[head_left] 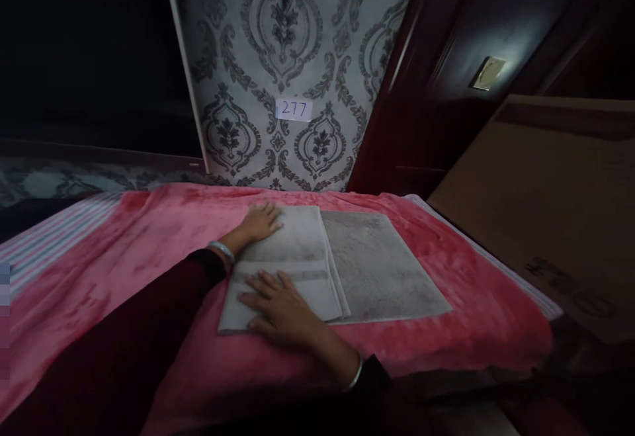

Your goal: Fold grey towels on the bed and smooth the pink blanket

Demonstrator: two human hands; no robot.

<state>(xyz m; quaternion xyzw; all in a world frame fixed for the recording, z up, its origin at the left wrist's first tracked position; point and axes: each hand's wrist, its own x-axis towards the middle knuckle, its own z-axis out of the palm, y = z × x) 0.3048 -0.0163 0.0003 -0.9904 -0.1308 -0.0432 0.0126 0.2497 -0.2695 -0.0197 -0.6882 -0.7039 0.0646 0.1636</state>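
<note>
A pale grey towel (292,241) with a band across it lies on a pink blanket (173,224). Its left part is folded over in layers, and a darker grey, flat part (377,264) extends to the right. My left hand (262,221) rests flat near the far left edge of the folded part, fingers outstretched. Closer to me, my right hand (280,307) lies palm down with spread fingers on the near half, across the band. Neither hand grips the cloth. Both wrists wear a silver bangle.
A cardboard box (546,211) stands at the right, beside a dark red wooden panel (446,59). Behind the blanket is a patterned wall (282,45) bearing a paper label (294,109) marked 277. A large black screen (89,52) is at the upper left.
</note>
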